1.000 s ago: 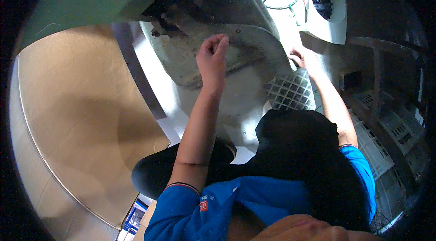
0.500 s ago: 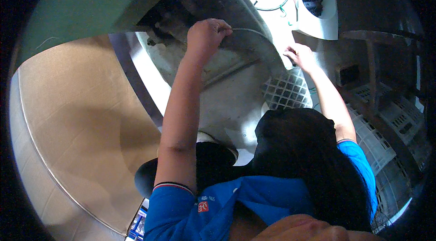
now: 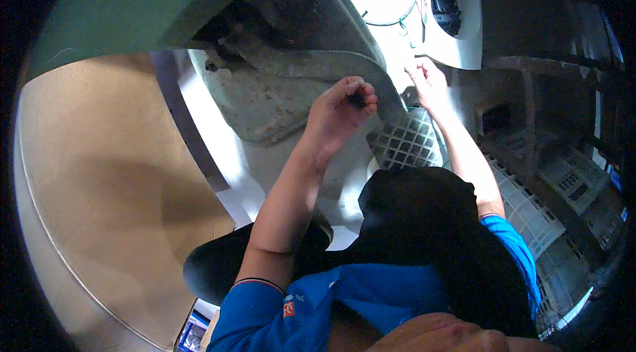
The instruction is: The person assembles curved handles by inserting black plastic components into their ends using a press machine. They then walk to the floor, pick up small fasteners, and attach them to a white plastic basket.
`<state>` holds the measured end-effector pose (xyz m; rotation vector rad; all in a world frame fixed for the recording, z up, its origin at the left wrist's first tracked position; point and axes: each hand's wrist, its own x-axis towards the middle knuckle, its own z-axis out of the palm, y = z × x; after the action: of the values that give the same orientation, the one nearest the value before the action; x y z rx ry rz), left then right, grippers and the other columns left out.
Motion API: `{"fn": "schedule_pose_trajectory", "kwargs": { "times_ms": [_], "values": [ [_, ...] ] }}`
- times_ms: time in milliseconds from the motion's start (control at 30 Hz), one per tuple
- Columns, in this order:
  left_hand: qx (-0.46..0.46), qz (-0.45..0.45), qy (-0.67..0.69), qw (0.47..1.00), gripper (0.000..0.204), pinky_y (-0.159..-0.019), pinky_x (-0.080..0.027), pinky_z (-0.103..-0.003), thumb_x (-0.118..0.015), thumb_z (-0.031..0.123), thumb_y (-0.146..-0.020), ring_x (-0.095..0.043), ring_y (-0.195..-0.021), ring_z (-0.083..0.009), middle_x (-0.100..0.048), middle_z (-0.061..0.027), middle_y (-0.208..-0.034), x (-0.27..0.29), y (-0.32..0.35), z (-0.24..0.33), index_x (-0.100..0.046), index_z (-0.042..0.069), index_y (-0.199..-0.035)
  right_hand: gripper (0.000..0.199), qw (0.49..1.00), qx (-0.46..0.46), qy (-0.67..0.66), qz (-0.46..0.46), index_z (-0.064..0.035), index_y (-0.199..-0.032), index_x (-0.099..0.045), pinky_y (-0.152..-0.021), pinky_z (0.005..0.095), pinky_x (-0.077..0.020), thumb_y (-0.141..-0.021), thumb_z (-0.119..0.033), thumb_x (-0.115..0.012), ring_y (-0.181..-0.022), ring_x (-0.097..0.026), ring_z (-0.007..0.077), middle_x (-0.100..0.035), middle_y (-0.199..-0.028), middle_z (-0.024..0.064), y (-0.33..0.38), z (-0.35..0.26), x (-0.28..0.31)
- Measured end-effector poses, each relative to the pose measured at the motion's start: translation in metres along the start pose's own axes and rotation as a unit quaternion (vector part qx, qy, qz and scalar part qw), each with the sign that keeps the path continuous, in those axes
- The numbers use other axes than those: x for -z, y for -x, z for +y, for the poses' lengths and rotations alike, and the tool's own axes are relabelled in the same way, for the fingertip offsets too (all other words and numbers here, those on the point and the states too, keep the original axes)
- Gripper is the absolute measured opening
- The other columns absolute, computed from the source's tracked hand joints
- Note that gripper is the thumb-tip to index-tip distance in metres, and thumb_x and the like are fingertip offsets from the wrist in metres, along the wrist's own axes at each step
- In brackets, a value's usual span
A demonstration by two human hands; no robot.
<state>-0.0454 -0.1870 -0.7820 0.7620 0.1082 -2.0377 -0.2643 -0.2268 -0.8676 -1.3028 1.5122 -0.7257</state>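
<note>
At the worn grey metal plate (image 3: 278, 97) under the green machine housing (image 3: 132, 7): left hand (image 3: 341, 113) raised with bent wrist, fingers pinched shut on a small dark piece (image 3: 360, 95) just over the plate's curved edge. Right hand (image 3: 429, 81) reaching beside the white bin (image 3: 454, 14), near the gridded tray (image 3: 404, 140), grip impossible to tell. Best done by keeping the pinch firm and the forearm steady.

Left hand (image 3: 339, 112) curls around something small and dark, too tiny to identify; at one o'clock, the right hand's (image 3: 427, 81) fingertips wash out in glare.
</note>
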Motion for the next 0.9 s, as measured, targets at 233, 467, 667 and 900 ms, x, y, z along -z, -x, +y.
{"fn": "schedule_pose_trajectory", "kwargs": {
  "times_ms": [233, 467, 667, 900],
  "values": [
    [-0.04, 0.002, 0.055, 0.998, 0.018, -0.077, -0.044, -0.031, -0.044, 0.019, -0.088, -0.054, -0.085, -0.0198, -0.057, -0.0102, -0.087, -0.018, -0.029, -0.003, -0.055, 0.004, -0.092, 0.016, 0.973, 0.152, 0.059, -0.161, -0.006, -0.095, -0.06, -0.066, 0.0288, -0.047, -0.082, -0.014, -0.057, -0.071, -0.059, 0.0156, -0.062, -0.078, 0.0102, 0.013, -0.13, -0.004],
    [-0.026, 0.026, 0.069, 0.997, 0.016, -0.062, -0.04, -0.027, -0.044, 0.021, -0.089, -0.047, -0.067, -0.0159, -0.05, -0.0036, -0.072, 0.001, -0.019, 0.004, -0.05, 0.008, -0.082, 0.034, 0.925, 0.227, 0.292, 0.088, -0.0013, -0.104, -0.056, -0.08, 0.0346, -0.0437, -0.088, -0.029, -0.042, -0.091, -0.058, 0.027, -0.06, -0.097, 0.0168, -0.134, -0.086, -0.004],
    [-0.067, 0.147, 0.062, 0.985, 0.017, -0.063, -0.037, -0.026, -0.046, 0.023, -0.088, -0.044, -0.065, -0.0143, -0.047, -0.0025, -0.071, 0.013, 0.024, 0.017, -0.047, 0.008, -0.078, 0.035, 0.82, 0.104, 0.562, 0.02, 0.0009, -0.105, -0.054, -0.083, 0.0396, -0.0431, -0.086, -0.026, -0.043, -0.094, -0.057, 0.0322, -0.058, -0.1, 0.0212, -0.26, -0.061, -0.007],
    [-0.156, 0.227, 0.078, 0.958, 0.016, -0.059, -0.036, -0.026, -0.048, 0.025, -0.087, -0.042, -0.065, -0.0144, -0.045, -0.0014, -0.07, 0.042, 0.069, 0.041, -0.048, 0.011, -0.08, 0.035, 0.791, 0.036, 0.61, -0.02, 0.0014, -0.104, -0.055, -0.082, 0.0401, -0.0434, -0.085, -0.026, -0.043, -0.093, -0.057, 0.033, -0.058, -0.099, 0.022, -0.304, -0.065, -0.022]
  ]
}}
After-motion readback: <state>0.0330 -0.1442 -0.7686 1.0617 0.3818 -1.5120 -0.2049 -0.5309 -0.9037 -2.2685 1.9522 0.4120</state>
